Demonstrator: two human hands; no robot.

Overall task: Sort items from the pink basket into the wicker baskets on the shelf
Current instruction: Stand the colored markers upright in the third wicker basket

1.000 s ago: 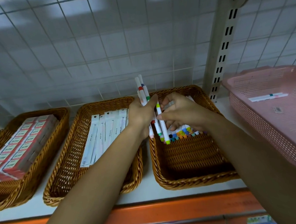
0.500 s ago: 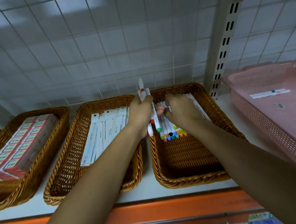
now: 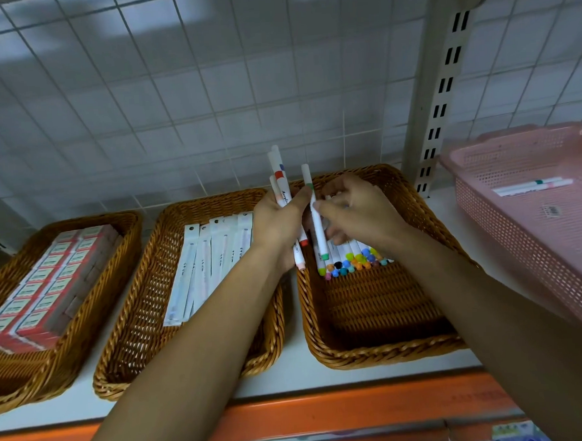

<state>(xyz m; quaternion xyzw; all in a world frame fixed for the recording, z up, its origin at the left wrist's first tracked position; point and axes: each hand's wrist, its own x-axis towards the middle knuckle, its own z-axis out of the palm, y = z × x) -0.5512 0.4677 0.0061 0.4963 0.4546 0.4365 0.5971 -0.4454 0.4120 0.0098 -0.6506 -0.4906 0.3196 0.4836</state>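
My left hand [image 3: 278,226] grips a bundle of white markers [image 3: 278,173] upright above the gap between the middle and right wicker baskets. My right hand [image 3: 356,213] pinches one green-capped marker [image 3: 316,219] pulled from that bundle, above the right wicker basket [image 3: 382,316]. A row of markers with coloured caps [image 3: 352,262] lies at the back of that basket. The pink basket [image 3: 533,241] stands at the right with two markers [image 3: 532,186] lying in it.
The middle wicker basket [image 3: 142,312] holds flat white packets [image 3: 204,265]. Red and white boxes [image 3: 40,284] fill the left wicker basket [image 3: 94,281]. A slotted metal upright [image 3: 439,87] rises between the right wicker basket and the pink one. An orange shelf edge [image 3: 293,419] runs below.
My right hand has lifted from the row of markers in the basket and now pinches a green-capped marker beside the bundle. The bundle in my left hand has risen slightly.
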